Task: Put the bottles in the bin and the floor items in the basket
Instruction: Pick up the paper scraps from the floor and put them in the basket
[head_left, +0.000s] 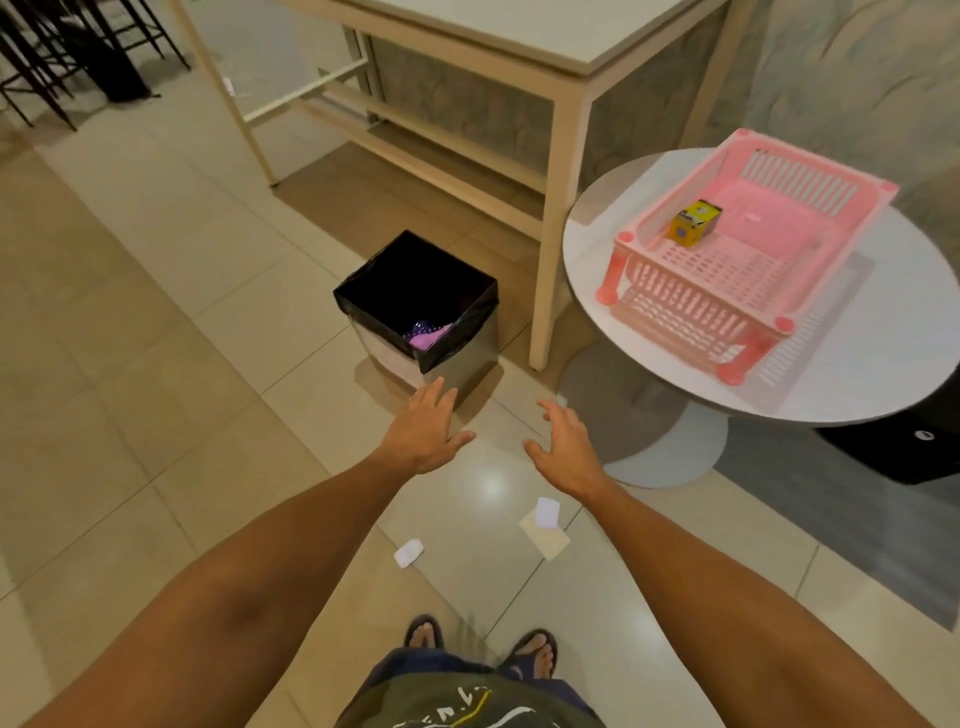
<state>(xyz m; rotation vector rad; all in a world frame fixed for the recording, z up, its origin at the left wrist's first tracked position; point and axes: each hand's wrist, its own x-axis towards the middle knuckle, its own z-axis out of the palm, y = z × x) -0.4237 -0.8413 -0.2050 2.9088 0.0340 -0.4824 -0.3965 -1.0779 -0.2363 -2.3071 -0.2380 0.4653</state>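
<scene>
A square bin lined with a black bag stands on the tiled floor; something purple lies at its bottom. The pink slatted basket sits on a round white table and holds a small yellow box. On the floor lie a small white item, a white card and a beige flat card under it. My left hand hovers open in front of the bin. My right hand is open beside it, above the floor. Both hold nothing.
The round white table stands on a pedestal at the right. A cream square table stands behind the bin, its leg close to it. Dark chair legs are at the far left. My sandalled feet are at the bottom.
</scene>
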